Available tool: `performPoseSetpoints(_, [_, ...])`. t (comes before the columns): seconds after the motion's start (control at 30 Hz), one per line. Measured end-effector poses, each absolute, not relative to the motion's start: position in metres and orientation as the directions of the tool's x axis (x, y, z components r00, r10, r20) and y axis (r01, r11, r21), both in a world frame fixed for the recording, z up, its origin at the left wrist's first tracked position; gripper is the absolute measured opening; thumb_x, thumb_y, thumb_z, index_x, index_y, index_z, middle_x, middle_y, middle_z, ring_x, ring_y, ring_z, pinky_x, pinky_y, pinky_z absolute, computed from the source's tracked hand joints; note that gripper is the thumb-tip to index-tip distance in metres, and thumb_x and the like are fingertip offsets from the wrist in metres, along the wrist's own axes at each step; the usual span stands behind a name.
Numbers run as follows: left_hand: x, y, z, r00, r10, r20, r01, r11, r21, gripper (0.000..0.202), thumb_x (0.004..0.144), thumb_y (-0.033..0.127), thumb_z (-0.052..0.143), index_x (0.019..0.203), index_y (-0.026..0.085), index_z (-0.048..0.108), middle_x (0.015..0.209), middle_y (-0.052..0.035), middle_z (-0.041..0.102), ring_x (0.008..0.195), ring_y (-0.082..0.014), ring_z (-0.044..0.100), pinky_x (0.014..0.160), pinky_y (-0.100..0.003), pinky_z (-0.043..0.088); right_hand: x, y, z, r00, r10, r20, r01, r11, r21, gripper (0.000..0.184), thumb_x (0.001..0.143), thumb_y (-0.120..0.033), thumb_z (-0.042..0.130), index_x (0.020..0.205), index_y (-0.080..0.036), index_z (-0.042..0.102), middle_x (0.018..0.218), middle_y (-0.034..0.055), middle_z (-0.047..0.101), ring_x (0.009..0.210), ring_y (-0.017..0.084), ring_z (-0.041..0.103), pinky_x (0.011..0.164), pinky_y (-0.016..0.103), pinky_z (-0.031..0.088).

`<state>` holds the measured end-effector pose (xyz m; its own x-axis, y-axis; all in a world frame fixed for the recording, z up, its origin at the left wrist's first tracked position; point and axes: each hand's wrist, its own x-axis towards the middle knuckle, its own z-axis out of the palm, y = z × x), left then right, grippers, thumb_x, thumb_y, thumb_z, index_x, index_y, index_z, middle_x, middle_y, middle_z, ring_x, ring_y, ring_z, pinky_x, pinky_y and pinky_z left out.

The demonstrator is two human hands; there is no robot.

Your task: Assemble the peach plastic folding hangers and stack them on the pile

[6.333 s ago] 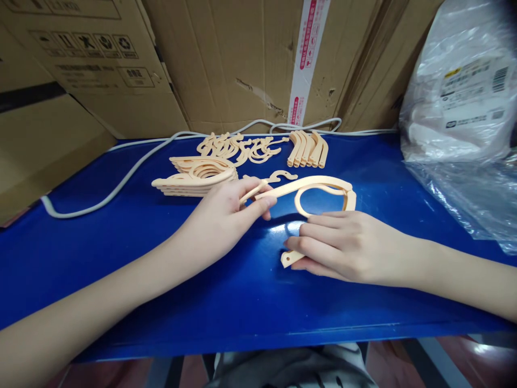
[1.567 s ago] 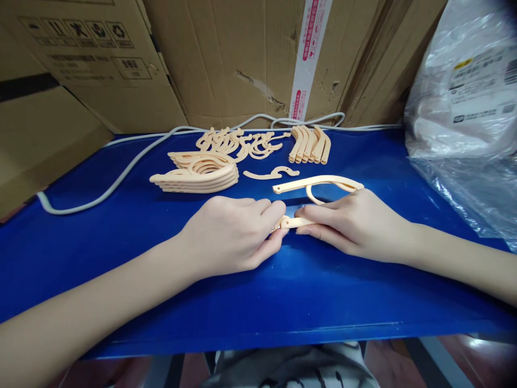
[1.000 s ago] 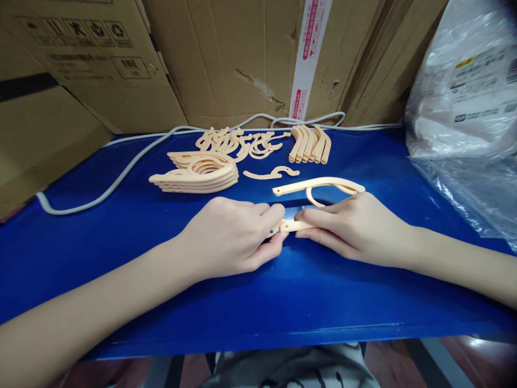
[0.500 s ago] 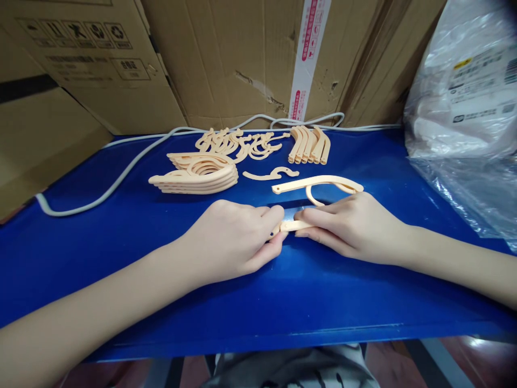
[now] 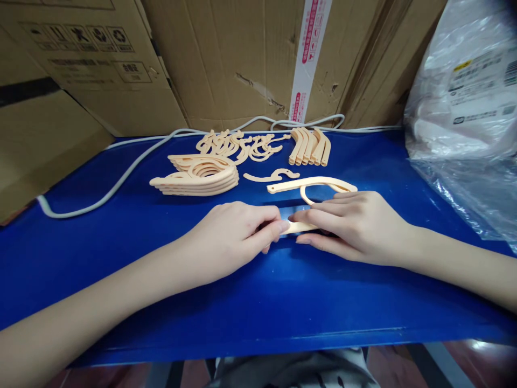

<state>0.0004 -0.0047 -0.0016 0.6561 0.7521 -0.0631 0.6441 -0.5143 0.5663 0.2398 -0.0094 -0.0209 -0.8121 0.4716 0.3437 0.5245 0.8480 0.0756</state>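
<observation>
In front of the loose hook piece, the left hand pinches one end of a cream frame; the right hand cradles it with loosely bent fingers, slack that could let it twist.

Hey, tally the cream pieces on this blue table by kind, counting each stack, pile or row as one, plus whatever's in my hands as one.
Stack of folded pieces: 1
Pile of hooks: 1
Row of curved arms: 1
Lone hook piece: 1
Assembly at the left hand and right hand, partly hidden: 1
Total: 5
</observation>
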Motion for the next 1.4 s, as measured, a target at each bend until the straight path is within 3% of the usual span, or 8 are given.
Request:
performPoseSetpoints(0.2, [-0.001, -0.002, 0.0, 0.657, 0.754, -0.024, 0.635, -0.535, 0.557, 0.034, 0.099, 0.033, 0.044, 0.072, 0.02, 0.062, 0.06, 0.0069, 0.062, 0.055, -0.01, 0.056, 0.053, -0.023, 0.032, 0.248, -0.007, -0.015, -0.792, 0.434, 0.429, 0.53, 0.837, 0.133, 0.028, 0.103, -0.034, 0.046, 0.101, -0.018, 0.069, 0.085, 0.0042, 0.074, 0.076, 0.017, 0.064, 0.069, 0.032, 0.046])
performPoseSetpoints(0.43, [-0.005, 0.002, -0.001, 0.647, 0.761, -0.039, 0.64, -0.515, 0.571, 0.033, 0.098, 0.034, 0.046, 0.074, 0.02, 0.063, 0.06, 0.007, 0.062, 0.053, -0.0093, 0.054, 0.053, -0.022, 0.034, 0.255, 0.002, -0.007, -0.719, 0.483, 0.5, 0.633, 0.751, 0.184, 0.026, 0.1, -0.033, 0.049, 0.091, -0.02, 0.071, 0.091, 0.0075, 0.073, 0.081, 0.023, 0.06, 0.07, 0.039, 0.041])
performPoseSetpoints(0.7, [-0.007, 0.001, 0.003, 0.674, 0.735, -0.067, 0.652, -0.55, 0.521, 0.034, 0.099, 0.036, 0.046, 0.075, 0.02, 0.064, 0.059, 0.0063, 0.061, 0.051, -0.0094, 0.052, 0.05, -0.023, 0.03, 0.262, 0.013, -0.012, -0.692, 0.556, 0.46, 0.654, 0.753, 0.072, 0.025, 0.101, -0.032, 0.048, 0.093, -0.022, 0.071, 0.116, 0.0086, 0.07, 0.104, 0.027, 0.061, 0.09, 0.045, 0.041])
performPoseSetpoints(0.9, [-0.006, 0.001, -0.001, 0.712, 0.703, 0.007, 0.639, -0.651, 0.409, 0.035, 0.101, 0.035, 0.041, 0.075, 0.02, 0.061, 0.059, 0.0046, 0.059, 0.052, -0.0111, 0.051, 0.051, -0.025, 0.027, 0.263, 0.017, -0.015, -0.743, 0.527, 0.412, 0.584, 0.812, 0.014, 0.027, 0.102, -0.029, 0.047, 0.097, -0.02, 0.071, 0.11, 0.0077, 0.072, 0.103, 0.024, 0.062, 0.097, 0.046, 0.04])
performPoseSetpoints(1.03, [-0.009, -0.001, -0.005, 0.762, 0.636, 0.124, 0.61, -0.768, 0.197, 0.035, 0.103, 0.032, 0.036, 0.081, 0.019, 0.059, 0.062, 0.0025, 0.059, 0.051, -0.0132, 0.052, 0.051, -0.027, 0.022, 0.263, 0.02, -0.016, -0.772, 0.51, 0.379, 0.549, 0.836, -0.007, 0.028, 0.103, -0.029, 0.044, 0.101, -0.019, 0.071, 0.107, 0.0083, 0.072, 0.092, 0.022, 0.063, 0.088, 0.042, 0.043])
performPoseSetpoints(1.13, [-0.011, -0.002, -0.008, 0.82, 0.53, 0.216, 0.518, -0.848, 0.111, 0.031, 0.101, 0.036, 0.042, 0.078, 0.018, 0.054, 0.059, 0.0036, 0.053, 0.048, -0.0122, 0.048, 0.049, -0.028, 0.018, 0.264, 0.02, -0.017, -0.764, 0.524, 0.376, 0.56, 0.828, -0.016, 0.028, 0.103, -0.028, 0.043, 0.101, -0.019, 0.07, 0.107, 0.0087, 0.072, 0.09, 0.021, 0.064, 0.084, 0.04, 0.044])
performPoseSetpoints(1.3, [-0.011, -0.004, -0.006, 0.885, 0.401, 0.235, 0.4, -0.915, 0.054, 0.007, 0.086, 0.015, 0.049, 0.08, 0.018, 0.052, 0.069, 0.0015, 0.053, 0.06, -0.0143, 0.047, 0.053, -0.029, 0.027, 0.264, 0.02, -0.018, -0.756, 0.528, 0.387, 0.574, 0.819, 0.004, 0.027, 0.103, -0.027, 0.044, 0.099, -0.018, 0.069, 0.103, 0.008, 0.071, 0.089, 0.021, 0.065, 0.079, 0.038, 0.043])
performPoseSetpoints(1.4, [-0.009, -0.004, -0.004, 0.908, 0.37, 0.196, 0.376, -0.927, 0.01, 0.011, 0.084, 0.009, 0.047, 0.086, 0.016, 0.055, 0.082, -0.0039, 0.057, 0.072, -0.0186, 0.049, 0.057, -0.03, 0.034, 0.264, 0.02, -0.017, -0.756, 0.535, 0.377, 0.584, 0.811, 0.021, 0.026, 0.103, -0.027, 0.045, 0.101, -0.018, 0.07, 0.102, 0.008, 0.071, 0.088, 0.021, 0.064, 0.078, 0.038, 0.043])
